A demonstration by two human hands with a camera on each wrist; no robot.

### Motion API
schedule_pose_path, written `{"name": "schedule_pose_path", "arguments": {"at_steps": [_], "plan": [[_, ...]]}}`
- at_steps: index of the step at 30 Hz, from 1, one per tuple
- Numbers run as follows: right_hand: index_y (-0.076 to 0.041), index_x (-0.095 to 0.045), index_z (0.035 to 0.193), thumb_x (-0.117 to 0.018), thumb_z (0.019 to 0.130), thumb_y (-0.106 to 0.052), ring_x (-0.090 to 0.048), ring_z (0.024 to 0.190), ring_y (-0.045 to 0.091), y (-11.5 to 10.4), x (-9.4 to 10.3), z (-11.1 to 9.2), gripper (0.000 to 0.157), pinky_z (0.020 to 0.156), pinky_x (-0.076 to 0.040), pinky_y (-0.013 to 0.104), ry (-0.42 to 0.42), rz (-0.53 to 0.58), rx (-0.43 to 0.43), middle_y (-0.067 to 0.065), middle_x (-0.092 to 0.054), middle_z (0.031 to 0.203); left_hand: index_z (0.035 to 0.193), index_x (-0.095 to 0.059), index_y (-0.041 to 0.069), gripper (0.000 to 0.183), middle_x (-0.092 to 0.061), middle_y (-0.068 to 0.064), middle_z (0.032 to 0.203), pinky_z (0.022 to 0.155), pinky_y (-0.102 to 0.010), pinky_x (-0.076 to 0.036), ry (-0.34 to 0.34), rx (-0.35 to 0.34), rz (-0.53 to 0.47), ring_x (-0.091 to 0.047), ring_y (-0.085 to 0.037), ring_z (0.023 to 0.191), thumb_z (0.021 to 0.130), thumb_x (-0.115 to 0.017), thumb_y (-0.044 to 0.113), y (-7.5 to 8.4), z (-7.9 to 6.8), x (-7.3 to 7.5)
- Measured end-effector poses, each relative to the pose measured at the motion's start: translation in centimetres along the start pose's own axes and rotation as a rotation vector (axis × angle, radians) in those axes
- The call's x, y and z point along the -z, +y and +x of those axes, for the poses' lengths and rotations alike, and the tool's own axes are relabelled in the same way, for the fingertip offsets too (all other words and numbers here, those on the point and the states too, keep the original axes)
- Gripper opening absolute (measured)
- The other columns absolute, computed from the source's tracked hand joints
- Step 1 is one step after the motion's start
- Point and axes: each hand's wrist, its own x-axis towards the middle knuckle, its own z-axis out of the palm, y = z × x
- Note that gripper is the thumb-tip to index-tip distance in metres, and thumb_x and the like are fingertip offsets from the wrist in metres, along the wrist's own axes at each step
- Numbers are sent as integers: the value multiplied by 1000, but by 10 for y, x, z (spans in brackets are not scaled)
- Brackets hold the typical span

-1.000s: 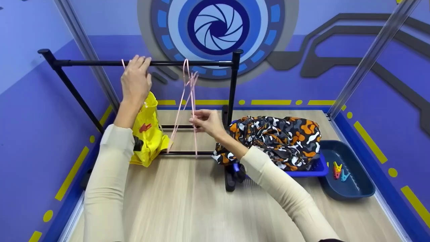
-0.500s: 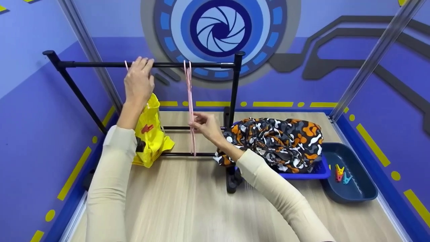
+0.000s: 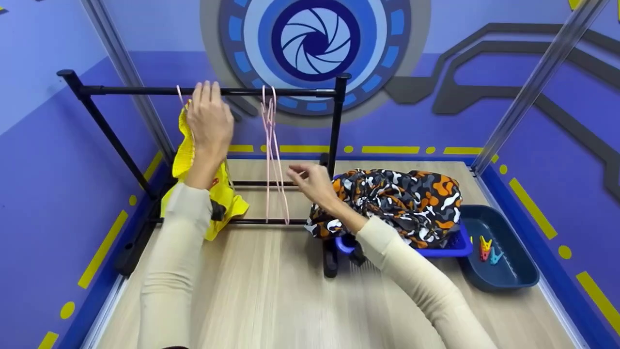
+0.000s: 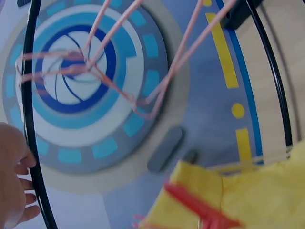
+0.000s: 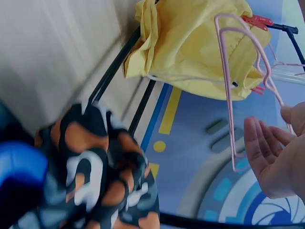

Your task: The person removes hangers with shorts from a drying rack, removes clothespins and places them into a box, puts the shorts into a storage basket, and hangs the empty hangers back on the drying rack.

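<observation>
My left hand is at the top rail of a black rack, fingers straight and reaching up past the rail. Just beside and below it hangs a yellow garment, on a hanger whose pink hook shows left of the hand. A red clothespin is clipped on the garment. Two or so bare pink hangers hang farther right along the rail. Right of them, my right hand is held with loose, parted fingers and nothing between them; its fingertips are close to the hangers' wires.
A blue basket at the right is heaped with an orange, black and white patterned cloth. Next to it stands a dark basin with several coloured clothespins. The rack's right post rises between hangers and basket.
My right hand has let go of the pink hangers, which first came together and now hang slightly spread. My left hand has moved a little right, and more of the yellow garment shows left of it.
</observation>
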Motion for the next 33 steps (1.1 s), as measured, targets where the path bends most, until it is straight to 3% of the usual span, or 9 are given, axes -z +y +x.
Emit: {"name": "schedule_pose_path", "arguments": {"at_steps": [5, 8, 10, 17, 22, 24, 28, 31, 33], "plan": [[-1, -71, 102, -60, 92, -13, -66, 71, 20, 11, 31, -7, 19, 62, -53, 23, 6, -152, 27, 12, -72, 89, 111, -66, 6, 27, -67, -14, 109, 85, -42, -49, 130, -117, 14, -58, -32, 105, 91, -48, 11, 45, -19, 2], [-3, -72, 97, -60, 92, -15, -59, 58, 15, 21, 56, -14, 18, 52, -50, 24, -40, -268, 1, 8, -70, 78, 96, -70, 7, 20, -69, -12, 90, 69, -43, -50, 79, -228, -31, -61, -32, 85, 88, -52, 11, 74, -37, 0], [-4, -72, 96, -59, 92, -17, -56, 52, 13, 30, 75, -20, 19, 48, -48, 24, -96, -353, -44, 5, -68, 71, 95, -71, 10, 18, -70, -10, 86, 64, -39, -51, -30, -272, -88, -62, -28, 78, 87, -55, 12, 94, -51, -2], [-1, -73, 92, -59, 91, -19, -53, 48, 11, 77, 144, -40, 23, 45, -45, 24, -197, -518, -235, 10, -69, 71, 108, -69, 9, 22, -70, -6, 95, 61, -19, -50, -573, -315, -316, -61, -15, 73, 92, -54, 11, 147, -98, -22], [-1, -70, 86, -60, 91, -25, -57, 55, 17, 105, 184, -59, 25, 49, -48, 26, -348, -553, -432, 16, -69, 77, 119, -60, 9, 30, -67, -8, 106, 59, -20, -51, -786, -402, -269, -62, -17, 79, 90, -61, 16, 173, -127, -51], [0, -68, 97, -67, 87, -28, -62, 71, 25, 114, 195, -67, 30, 60, -53, 33, -500, -584, -489, 19, -68, 90, 126, -55, 11, 42, -63, -8, 116, 68, -24, -54, -811, -464, -198, -62, -20, 94, 88, -66, 23, 182, -136, -65], [-1, -47, 133, -79, 75, -36, -51, 116, 42, 127, 200, -83, 74, 93, -46, 53, -795, -586, -526, 26, -50, 130, 141, -39, 12, 68, -48, -10, 138, 93, -36, -50, -811, -511, -85, -50, -25, 123, 86, -66, 42, 196, -153, -93], [-4, -37, 139, -82, 70, -38, -39, 126, 45, 137, 196, -91, 89, 100, -36, 59, -858, -592, -510, 27, -40, 139, 145, -31, 8, 83, -46, -11, 140, 98, -37, -46, -787, -471, -27, -49, -26, 125, 83, -62, 55, 202, -163, -111], [-6, -41, 136, -82, 72, -33, -44, 121, 42, 145, 193, -96, 80, 99, -38, 57, -833, -593, -471, 24, -45, 133, 143, -32, 5, 88, -52, -11, 135, 92, -37, -50, -764, -436, 6, -54, -26, 119, 81, -63, 59, 204, -170, -123]]}}
